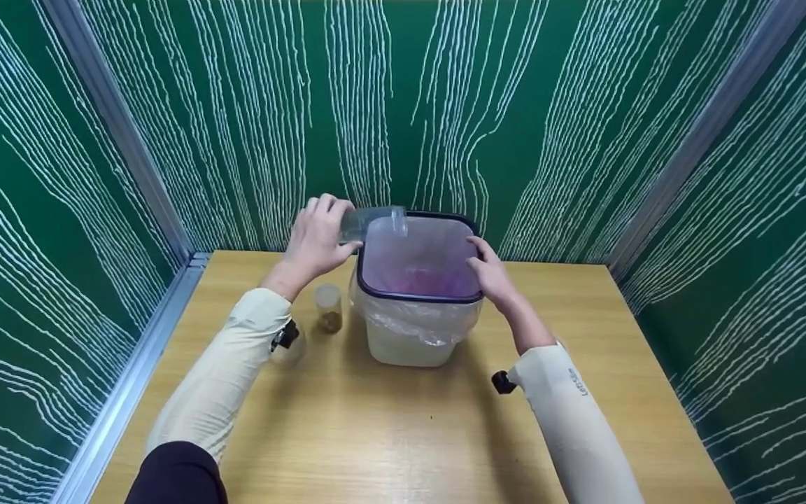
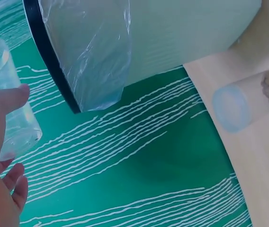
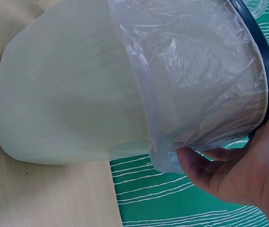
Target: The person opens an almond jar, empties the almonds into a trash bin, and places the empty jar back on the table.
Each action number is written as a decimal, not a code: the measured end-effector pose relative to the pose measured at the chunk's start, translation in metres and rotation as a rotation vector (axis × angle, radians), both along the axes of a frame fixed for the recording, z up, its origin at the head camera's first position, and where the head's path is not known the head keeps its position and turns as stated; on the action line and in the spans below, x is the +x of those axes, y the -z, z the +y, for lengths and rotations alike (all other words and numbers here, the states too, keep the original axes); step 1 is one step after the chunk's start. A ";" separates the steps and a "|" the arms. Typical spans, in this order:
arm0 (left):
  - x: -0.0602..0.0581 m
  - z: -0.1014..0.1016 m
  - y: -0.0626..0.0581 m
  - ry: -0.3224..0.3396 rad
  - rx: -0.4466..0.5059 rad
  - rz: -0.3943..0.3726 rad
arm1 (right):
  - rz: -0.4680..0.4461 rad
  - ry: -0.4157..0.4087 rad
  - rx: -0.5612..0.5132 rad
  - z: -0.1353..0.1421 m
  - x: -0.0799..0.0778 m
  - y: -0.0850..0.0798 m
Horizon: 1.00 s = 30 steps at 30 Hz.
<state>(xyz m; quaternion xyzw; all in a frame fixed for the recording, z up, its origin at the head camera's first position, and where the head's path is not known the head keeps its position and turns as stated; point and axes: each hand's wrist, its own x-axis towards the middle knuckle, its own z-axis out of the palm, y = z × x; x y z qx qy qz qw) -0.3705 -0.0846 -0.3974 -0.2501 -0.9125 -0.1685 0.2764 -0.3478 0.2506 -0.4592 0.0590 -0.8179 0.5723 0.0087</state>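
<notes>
My left hand (image 1: 319, 234) grips a clear plastic jar (image 1: 375, 222), tipped on its side with its mouth over the left part of the bin's opening. Through its wall the jar (image 2: 18, 127) looks empty in the left wrist view. A pale trash bin (image 1: 406, 344) stands upright on the table, lined with a thin plastic bag (image 1: 420, 318) that is folded down outside beneath a dark rim ring (image 1: 417, 299). At the right side of that rim, my right hand (image 1: 494, 273) holds the edge. Something pinkish-purple shows deep inside the bin.
Left of the bin stands a clear jar (image 1: 329, 301) with brown lumps at its bottom. Beside my left wrist is another clear round container (image 1: 290, 351), partly hidden. Green walls with white lines (image 1: 354, 105) enclose the wooden table (image 1: 375, 434) at the back and sides.
</notes>
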 end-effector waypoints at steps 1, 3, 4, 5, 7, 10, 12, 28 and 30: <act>0.001 0.001 0.000 -0.011 0.025 0.003 | -0.004 -0.002 -0.008 0.000 -0.001 0.000; 0.002 0.002 0.000 -0.025 0.080 0.003 | -0.010 -0.001 -0.017 0.001 -0.002 0.000; 0.002 0.002 0.001 -0.029 0.104 0.000 | -0.016 0.001 -0.023 0.001 -0.002 -0.001; 0.003 0.003 0.001 -0.033 0.120 -0.006 | -0.018 0.000 -0.024 0.002 -0.002 0.000; 0.005 0.004 0.003 -0.035 0.142 -0.022 | -0.019 0.004 -0.022 0.002 -0.003 0.001; 0.006 0.004 0.008 -0.030 0.157 -0.043 | -0.015 0.013 -0.015 0.000 -0.001 0.003; 0.006 0.004 0.012 -0.032 0.152 -0.043 | -0.001 0.020 -0.008 -0.001 0.000 0.005; 0.003 -0.003 0.029 -0.098 0.288 -0.078 | 0.044 0.028 -0.013 -0.003 0.002 0.005; 0.001 -0.004 0.029 -0.104 0.310 -0.082 | 0.036 0.021 -0.015 -0.002 0.001 0.004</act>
